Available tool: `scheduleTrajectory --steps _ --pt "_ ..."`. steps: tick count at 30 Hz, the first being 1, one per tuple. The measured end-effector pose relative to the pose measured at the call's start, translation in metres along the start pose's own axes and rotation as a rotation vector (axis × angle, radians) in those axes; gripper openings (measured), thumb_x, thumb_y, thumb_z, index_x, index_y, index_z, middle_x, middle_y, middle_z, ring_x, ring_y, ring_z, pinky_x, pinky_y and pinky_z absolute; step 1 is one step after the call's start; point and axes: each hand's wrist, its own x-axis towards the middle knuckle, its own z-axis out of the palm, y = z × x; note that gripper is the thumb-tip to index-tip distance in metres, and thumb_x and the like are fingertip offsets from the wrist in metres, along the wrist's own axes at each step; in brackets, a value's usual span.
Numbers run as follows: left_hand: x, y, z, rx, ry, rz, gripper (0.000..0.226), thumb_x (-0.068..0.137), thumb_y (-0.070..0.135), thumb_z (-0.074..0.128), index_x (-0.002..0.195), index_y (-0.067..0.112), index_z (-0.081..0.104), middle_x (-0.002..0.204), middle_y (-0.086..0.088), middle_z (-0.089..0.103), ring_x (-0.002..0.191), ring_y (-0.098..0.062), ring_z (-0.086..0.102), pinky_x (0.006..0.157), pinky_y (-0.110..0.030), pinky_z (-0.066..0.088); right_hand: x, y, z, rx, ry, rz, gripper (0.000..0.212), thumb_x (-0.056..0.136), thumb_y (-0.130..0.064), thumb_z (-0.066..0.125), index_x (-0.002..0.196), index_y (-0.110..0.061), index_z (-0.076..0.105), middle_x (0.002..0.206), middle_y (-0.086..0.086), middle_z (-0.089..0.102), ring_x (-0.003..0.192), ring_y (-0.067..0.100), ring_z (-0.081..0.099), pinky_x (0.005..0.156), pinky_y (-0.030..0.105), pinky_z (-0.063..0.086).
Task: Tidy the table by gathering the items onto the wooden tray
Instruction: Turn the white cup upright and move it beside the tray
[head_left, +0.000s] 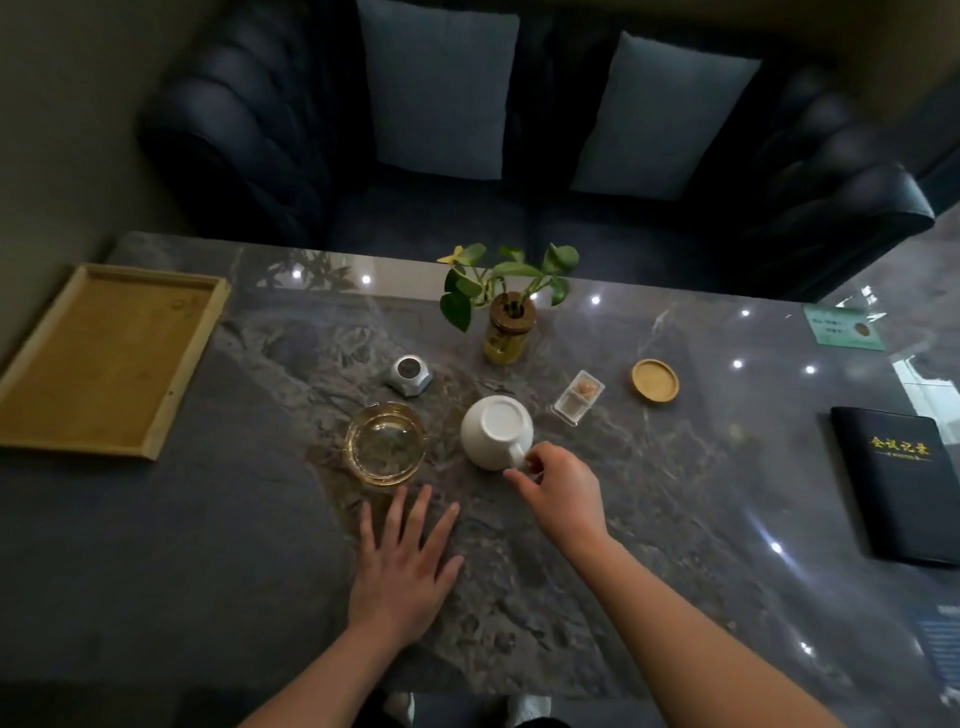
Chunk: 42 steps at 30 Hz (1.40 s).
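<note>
Now, mug (496, 428) pinched by its handle — tray (104, 358) well apart, far left.
Head view: right hand (563, 488) pinches the upturned mug's handle; left hand (402, 566) lies flat on the table (675, 493), fingers straight and spread, near the glass bowl (385, 443).

The surface (675, 493) was mottled grey stone with pale veins and brownish patches. The tray (104, 358) and coaster (655, 380) were plain tan wood. The mug (496, 431) was white. The bowl (385, 442) was clear glass, amber-tinted. The device (409, 375) was silver with a dark top. The plant (457, 309) was green with one yellow leaf; its jar (504, 343) was yellow under a brown lid. The folder (898, 483) was black with gold lettering. The sofa (249, 156) was blue-black, the cushions (441, 88) grey.
</note>
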Motion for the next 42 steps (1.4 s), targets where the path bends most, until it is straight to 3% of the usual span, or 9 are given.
scheduleTrajectory --steps 9,12,17,21,23,26,31,37,42 --pt "0.000 0.000 0.000 -0.029 -0.025 -0.023 0.067 0.090 0.061 0.039 0.151 0.035 0.030 0.159 -0.007 0.032 0.147 -0.034 0.024 0.113 -0.069 0.016 0.006 -0.007 0.007 -0.048 0.039 -0.036 0.026 0.084 -0.030 0.070 0.072 -0.022 0.049 0.068 -0.009 0.050 0.063 0.014 0.048 0.057 0.030 0.032" --pt "0.000 0.002 0.000 -0.024 -0.040 -0.032 0.066 0.090 0.061 0.039 0.150 0.036 0.032 0.159 -0.006 0.032 0.147 -0.034 0.024 0.113 -0.069 0.017 0.006 -0.001 0.000 0.010 0.064 -0.007 0.020 0.087 -0.029 0.068 0.072 -0.018 0.059 0.067 -0.007 0.060 0.062 0.014 0.056 0.057 0.034 0.044" --pt "0.000 0.006 -0.006 -0.012 -0.069 -0.060 0.064 0.090 0.061 0.036 0.149 0.037 0.034 0.159 -0.006 0.032 0.147 -0.034 0.025 0.112 -0.069 0.016 0.003 0.001 -0.015 0.868 -0.020 0.503 0.016 0.090 -0.013 0.067 0.078 -0.005 0.074 0.070 0.014 0.073 0.057 0.021 0.072 0.056 0.036 0.062" --pt "0.007 0.014 -0.016 -0.072 -0.066 -0.137 0.063 0.093 0.061 0.031 0.151 0.040 0.021 0.164 0.000 0.011 0.151 -0.028 0.001 0.117 -0.060 -0.009 -0.014 0.003 -0.011 1.360 -0.139 0.744 0.012 0.091 -0.002 0.066 0.084 0.008 0.068 0.073 0.022 0.073 0.062 0.029 0.072 0.052 0.030 0.059" --pt "0.013 0.026 -0.027 -0.283 0.022 -0.222 0.056 0.093 0.058 0.043 0.143 0.034 0.040 0.152 0.001 0.034 0.146 -0.025 0.020 0.120 -0.048 0.009 -0.022 0.003 -0.004 1.454 -0.164 0.780 0.011 0.090 0.000 0.066 0.089 0.010 0.066 0.071 0.022 0.073 0.061 0.028 0.073 0.052 0.031 0.059" --pt "0.021 0.048 -0.048 -0.704 0.212 -0.356 0.043 0.086 0.054 0.062 0.116 0.023 0.067 0.112 0.004 0.062 0.112 -0.017 0.055 0.094 -0.030 0.042 -0.030 0.001 0.009 1.494 -0.200 0.784 0.013 0.091 0.001 0.064 0.093 0.013 0.066 0.071 0.023 0.073 0.061 0.029 0.073 0.052 0.031 0.060" --pt "0.033 0.076 -0.059 -0.856 0.197 -0.491 0.043 0.075 0.061 0.071 0.096 0.024 0.073 0.093 0.008 0.062 0.087 -0.008 0.060 0.077 -0.023 0.042 -0.038 -0.001 0.022 1.464 -0.235 0.753 0.012 0.090 0.003 0.061 0.089 0.009 0.071 0.082 0.025 0.075 0.070 0.030 0.075 0.055 0.032 0.059" --pt "0.037 0.085 -0.050 -0.857 0.305 -0.501 0.018 0.078 0.037 0.078 0.075 0.020 0.076 0.078 0.006 0.063 0.074 -0.012 0.060 0.065 -0.023 0.037 -0.042 0.000 0.027 1.397 -0.333 0.699 0.018 0.091 -0.001 0.061 0.085 0.002 0.078 0.090 0.027 0.075 0.078 0.033 0.075 0.061 0.034 0.059" --pt "0.036 0.083 -0.047 -0.936 0.301 -0.507 0.011 0.079 0.029 0.079 0.075 0.018 0.078 0.067 0.004 0.073 0.067 -0.014 0.067 0.069 -0.039 0.054 -0.041 0.000 0.031 1.188 -0.397 0.595 0.019 0.095 -0.010 0.061 0.095 0.002 0.075 0.094 0.027 0.074 0.086 0.036 0.073 0.075 0.046 0.061"
